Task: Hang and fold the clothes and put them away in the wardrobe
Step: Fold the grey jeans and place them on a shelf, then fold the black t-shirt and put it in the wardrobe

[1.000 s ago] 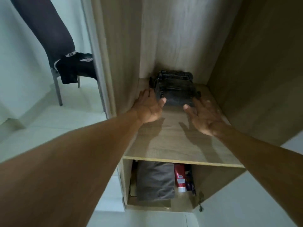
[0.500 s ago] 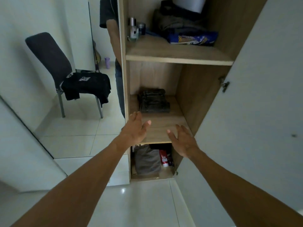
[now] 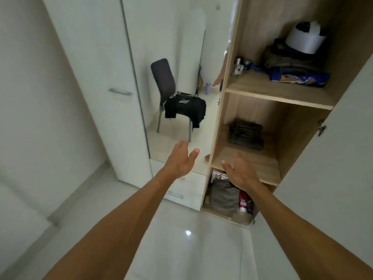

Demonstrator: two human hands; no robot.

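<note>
The black T-shirt drapes over the chair seat, spilling off its front edge; I judge it light and limp, best pinched at both shoulders. My left hand and right hand are open, holding nothing. The folded jeans, likely heavier and stiffer, sit at the back of the wardrobe's middle shelf.

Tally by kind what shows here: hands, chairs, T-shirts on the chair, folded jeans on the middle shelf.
hands: 2, left hand and right hand, both empty
chair: 1
T-shirt: 1, black
jeans: 1, folded
Total: 5
</note>
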